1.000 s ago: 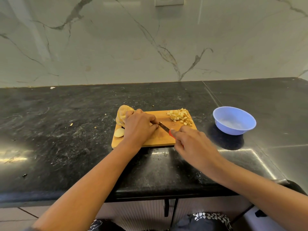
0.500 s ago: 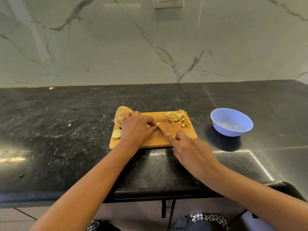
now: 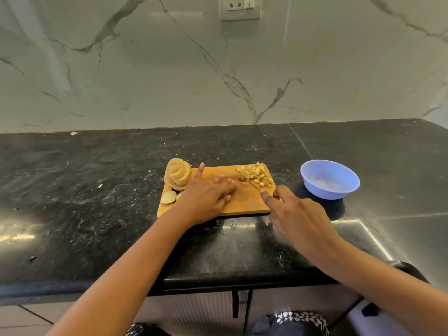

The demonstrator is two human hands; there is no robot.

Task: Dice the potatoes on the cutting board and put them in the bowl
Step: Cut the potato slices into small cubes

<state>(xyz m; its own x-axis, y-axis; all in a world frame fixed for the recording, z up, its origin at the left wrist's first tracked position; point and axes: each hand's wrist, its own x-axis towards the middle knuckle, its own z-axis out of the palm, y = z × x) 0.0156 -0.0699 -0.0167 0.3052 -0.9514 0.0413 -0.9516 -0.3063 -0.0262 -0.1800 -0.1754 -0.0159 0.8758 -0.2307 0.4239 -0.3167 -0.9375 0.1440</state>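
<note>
Nearest the camera, patterned dark-and-white cloth (image 3: 300, 320) at the bottom edge, both bare forearms reaching out over the front lip of the black stone counter (image 3: 97, 190). Right hand (image 3: 299, 215) over the counter's edge by the near right corner of the wooden cutting board (image 3: 242, 203); fingers curled round a knife (image 3: 250, 182), forefinger laid out straight toward the blade, handle almost wholly hidden in the fist. Thin blade slants up and left, its tip at the near edge of the diced potato (image 3: 257, 174). Left hand (image 3: 208, 197) lies flat on the middle of the board, fingers straight and spread, thumb pointing away, holding nothing. Just left of that hand, at the board's left edge, one loose potato slice (image 3: 169, 197); behind it, on the far left corner, a leaning stack of sliced potato (image 3: 178, 175). Dice heaped on the far right corner of the board. Right of the board and apart from it, a light blue bowl (image 3: 322, 191) upright on the counter, pale inside. Small crumbs scattered on the stone to the left. Beyond, a white veined marble backsplash (image 3: 169, 81), with a wall socket (image 3: 240, 7) at the top edge
</note>
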